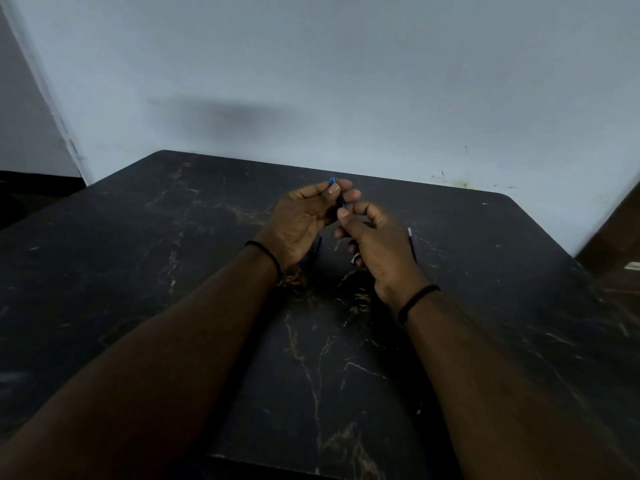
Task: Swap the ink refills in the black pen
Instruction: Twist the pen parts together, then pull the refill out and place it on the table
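Note:
Both hands meet above the middle of the dark marble table [173, 271]. My left hand [304, 220] pinches the upper part of a dark pen [341, 201] with a blue end cap, held nearly upright. My right hand [374, 244] grips the pen's lower part with thumb and forefinger; most of the barrel is hidden by the fingers. A thin refill [412, 244] with a pale tip lies on the table just right of my right hand. A dark pen piece [317, 245] shows below my left palm; I cannot tell whether it lies on the table.
A pale wall stands right behind the table's far edge. Dark floor drops away at the left, and brown furniture [609, 244] stands at the right edge. Each wrist wears a black band.

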